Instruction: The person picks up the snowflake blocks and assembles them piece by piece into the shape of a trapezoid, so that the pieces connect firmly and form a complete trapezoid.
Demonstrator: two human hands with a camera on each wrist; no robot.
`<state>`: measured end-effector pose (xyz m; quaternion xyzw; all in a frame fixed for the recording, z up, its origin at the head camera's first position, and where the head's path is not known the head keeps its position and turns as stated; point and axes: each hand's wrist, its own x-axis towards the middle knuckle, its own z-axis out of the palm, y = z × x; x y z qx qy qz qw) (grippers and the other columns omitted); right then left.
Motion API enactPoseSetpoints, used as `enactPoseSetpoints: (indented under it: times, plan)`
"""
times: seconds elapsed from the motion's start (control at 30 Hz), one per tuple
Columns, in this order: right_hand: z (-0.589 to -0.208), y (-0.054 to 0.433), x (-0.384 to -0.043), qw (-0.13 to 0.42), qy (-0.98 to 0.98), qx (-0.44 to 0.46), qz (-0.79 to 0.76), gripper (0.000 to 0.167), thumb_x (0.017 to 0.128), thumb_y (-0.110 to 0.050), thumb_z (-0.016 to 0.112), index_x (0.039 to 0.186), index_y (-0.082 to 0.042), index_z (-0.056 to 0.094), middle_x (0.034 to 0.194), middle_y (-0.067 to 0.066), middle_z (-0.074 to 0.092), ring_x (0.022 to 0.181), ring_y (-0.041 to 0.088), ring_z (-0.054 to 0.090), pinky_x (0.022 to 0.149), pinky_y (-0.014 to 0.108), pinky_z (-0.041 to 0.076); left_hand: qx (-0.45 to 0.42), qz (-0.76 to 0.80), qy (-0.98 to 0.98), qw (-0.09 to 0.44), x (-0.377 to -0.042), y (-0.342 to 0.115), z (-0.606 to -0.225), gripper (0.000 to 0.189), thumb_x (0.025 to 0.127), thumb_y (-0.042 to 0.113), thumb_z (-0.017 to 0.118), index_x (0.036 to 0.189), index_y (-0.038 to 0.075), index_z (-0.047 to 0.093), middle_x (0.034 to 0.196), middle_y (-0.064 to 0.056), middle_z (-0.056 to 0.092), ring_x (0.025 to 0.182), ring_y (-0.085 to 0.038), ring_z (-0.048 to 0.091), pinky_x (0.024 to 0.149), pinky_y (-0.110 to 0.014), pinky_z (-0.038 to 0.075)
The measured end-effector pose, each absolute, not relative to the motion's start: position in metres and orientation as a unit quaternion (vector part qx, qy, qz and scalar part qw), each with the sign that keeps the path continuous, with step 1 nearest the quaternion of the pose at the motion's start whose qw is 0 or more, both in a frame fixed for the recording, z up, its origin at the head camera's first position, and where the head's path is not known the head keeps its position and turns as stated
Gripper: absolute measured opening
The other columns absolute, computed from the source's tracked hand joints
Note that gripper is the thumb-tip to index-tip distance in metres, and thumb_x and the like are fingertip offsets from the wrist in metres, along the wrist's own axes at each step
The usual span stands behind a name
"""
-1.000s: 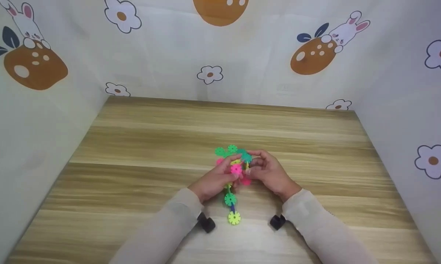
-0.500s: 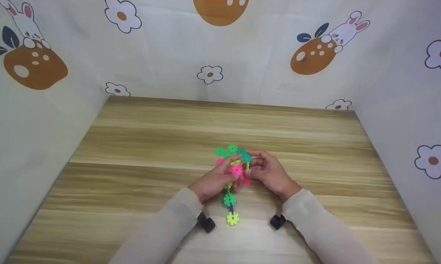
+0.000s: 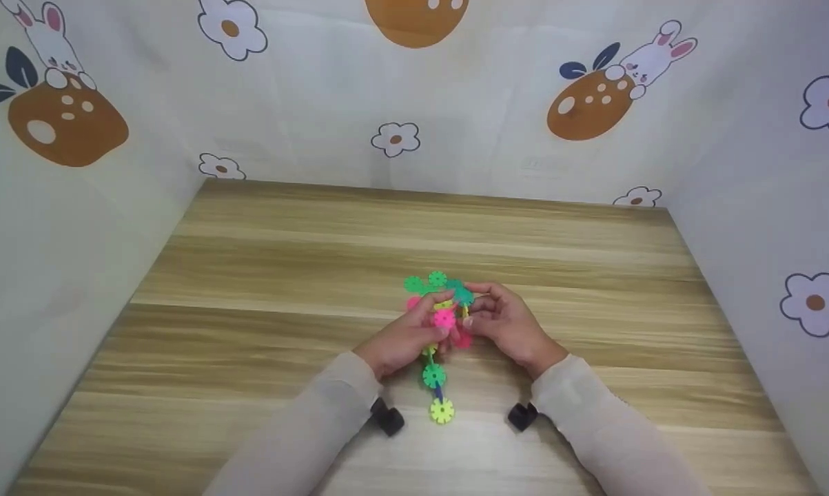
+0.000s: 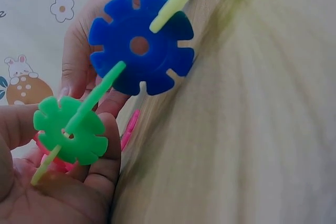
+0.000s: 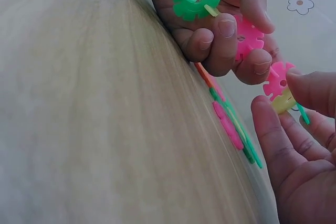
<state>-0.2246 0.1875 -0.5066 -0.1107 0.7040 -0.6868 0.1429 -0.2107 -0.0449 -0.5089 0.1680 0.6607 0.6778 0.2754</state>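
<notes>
Both hands hold one cluster of snowflake discs just above the wooden table, green discs on top and pink ones in the middle. My left hand grips its left side; in the left wrist view its fingers curl behind a green disc. My right hand pinches the right side, and the right wrist view shows its thumb and finger around a pink disc and a yellow piece. A chain hangs toward me: green disc, blue disc, yellow-green disc.
Cloth walls printed with rabbits and flowers close in the table at the back and on both sides. A black wrist mount sits under the left sleeve and another under the right.
The hands keep the same hold. Only the hanging chain's end sways a little sideways.
</notes>
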Motion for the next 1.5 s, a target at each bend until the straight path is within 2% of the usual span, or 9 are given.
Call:
enactPoseSetpoints:
  times: [0.2,0.4,0.6,0.77,0.9,1.13,1.23,1.37,1.5]
  plan:
    - [-0.506,0.187,-0.225,0.142,0.693,-0.109,-0.698,0.059,0.094,0.008,0.067,0.148,0.003,0.047,0.111,0.017,0.068,0.093,0.020,0.074,0.085,0.033,0.064,0.175,0.674,0.664,0.273,-0.210,-0.044,-0.507,0.061,0.108,0.006,0.049,0.162,0.029,0.032,0.102,-0.007,0.067,0.081,-0.017,0.060,0.079,-0.028,0.053]
    - [-0.509,0.188,-0.227,0.143,0.703,-0.116,-0.687,0.058,0.096,0.005,0.067,0.150,0.001,0.048,0.111,0.021,0.068,0.093,0.019,0.075,0.086,0.032,0.063,0.170,0.691,0.648,0.270,-0.212,-0.043,-0.511,0.064,0.108,0.003,0.049,0.164,0.026,0.027,0.102,-0.009,0.067,0.078,-0.017,0.060,0.075,-0.028,0.053]
    - [-0.508,0.191,-0.230,0.143,0.714,-0.095,-0.679,0.056,0.098,-0.002,0.069,0.151,-0.001,0.050,0.116,0.016,0.067,0.093,0.021,0.074,0.082,0.034,0.064,0.128,0.709,0.645,0.255,-0.214,-0.042,-0.514,0.068,0.104,0.002,0.051,0.163,0.029,0.031,0.091,-0.006,0.065,0.077,-0.018,0.061,0.074,-0.029,0.054]
    - [-0.507,0.194,-0.233,0.135,0.746,-0.086,-0.646,0.036,0.097,-0.004,0.070,0.130,0.008,0.060,0.091,0.007,0.064,0.068,0.016,0.063,0.063,0.028,0.059,0.097,0.736,0.624,0.244,-0.215,-0.043,-0.514,0.078,0.099,-0.001,0.048,0.167,0.028,0.023,0.091,-0.006,0.061,0.076,-0.018,0.059,0.073,-0.030,0.056]
    - [-0.505,0.197,-0.233,0.165,0.798,-0.124,-0.566,0.024,0.092,-0.002,0.072,0.114,0.006,0.070,0.075,0.003,0.060,0.059,0.013,0.054,0.055,0.024,0.050,0.085,0.750,0.610,0.242,-0.216,-0.043,-0.512,0.083,0.099,-0.002,0.045,0.169,0.032,0.018,0.098,-0.007,0.057,0.076,-0.018,0.058,0.074,-0.031,0.058]
    - [-0.499,0.198,-0.230,0.185,0.856,-0.191,-0.443,0.024,0.089,-0.008,0.080,0.113,-0.011,0.080,0.076,-0.003,0.062,0.066,0.010,0.052,0.058,0.023,0.046,0.079,0.754,0.605,0.244,-0.216,-0.043,-0.512,0.084,0.099,-0.002,0.044,0.168,0.037,0.016,0.098,-0.009,0.054,0.076,-0.019,0.058,0.073,-0.032,0.060]
    - [-0.497,0.197,-0.229,0.177,0.868,-0.209,-0.413,0.023,0.088,-0.009,0.084,0.111,-0.013,0.080,0.079,-0.004,0.063,0.071,0.012,0.054,0.062,0.025,0.047,0.082,0.750,0.610,0.241,-0.216,-0.042,-0.512,0.080,0.102,0.002,0.046,0.168,0.037,0.017,0.096,-0.008,0.055,0.076,-0.019,0.059,0.074,-0.032,0.060]
    - [-0.495,0.195,-0.227,0.173,0.880,-0.227,-0.380,0.020,0.088,-0.009,0.083,0.108,-0.014,0.078,0.078,-0.004,0.061,0.074,0.013,0.054,0.066,0.028,0.048,0.082,0.740,0.627,0.231,-0.215,-0.043,-0.512,0.070,0.109,0.014,0.049,0.168,0.036,0.019,0.095,-0.006,0.057,0.077,-0.019,0.059,0.074,-0.032,0.059]
    - [-0.494,0.195,-0.226,0.175,0.882,-0.232,-0.370,0.019,0.087,-0.009,0.084,0.103,-0.013,0.074,0.081,-0.004,0.062,0.077,0.014,0.055,0.068,0.029,0.049,0.085,0.733,0.635,0.226,-0.214,-0.043,-0.512,0.063,0.112,0.020,0.048,0.167,0.037,0.022,0.095,-0.006,0.057,0.079,-0.019,0.059,0.074,-0.032,0.059]
